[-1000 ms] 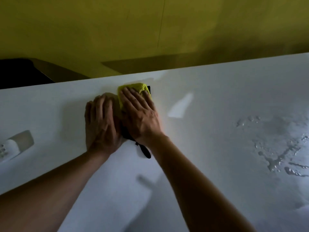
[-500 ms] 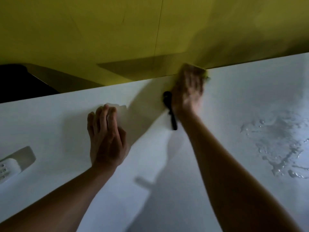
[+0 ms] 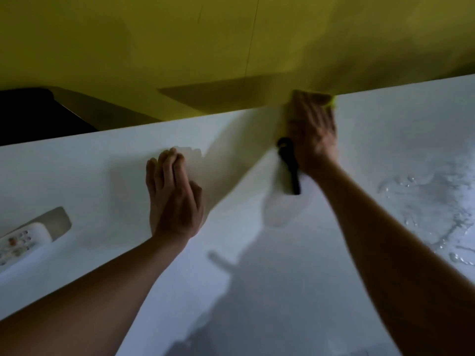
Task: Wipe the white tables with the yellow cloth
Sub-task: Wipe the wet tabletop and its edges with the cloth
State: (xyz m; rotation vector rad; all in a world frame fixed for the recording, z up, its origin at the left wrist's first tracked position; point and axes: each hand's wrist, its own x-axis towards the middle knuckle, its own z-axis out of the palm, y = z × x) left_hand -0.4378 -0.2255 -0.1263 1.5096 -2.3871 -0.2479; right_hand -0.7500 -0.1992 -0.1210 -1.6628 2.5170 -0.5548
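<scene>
The white table (image 3: 257,253) fills the lower part of the view. My right hand (image 3: 312,132), blurred, presses the yellow cloth (image 3: 333,104) flat against the table's far edge; only a thin yellow strip shows past my fingertips. A black strap (image 3: 290,167) trails from under that hand toward me. My left hand (image 3: 173,196) lies palm down on the table, left of centre, fingers together, holding nothing.
Puddles of water (image 3: 424,201) spread over the table's right side. A white remote control (image 3: 18,242) lies at the left edge beside a recess. Beyond the far edge is a yellow floor (image 3: 231,47), with a dark area at far left.
My right hand has swept the cloth from beside my left hand rightward and up to the far edge. My left hand has stayed flat in about the same place.
</scene>
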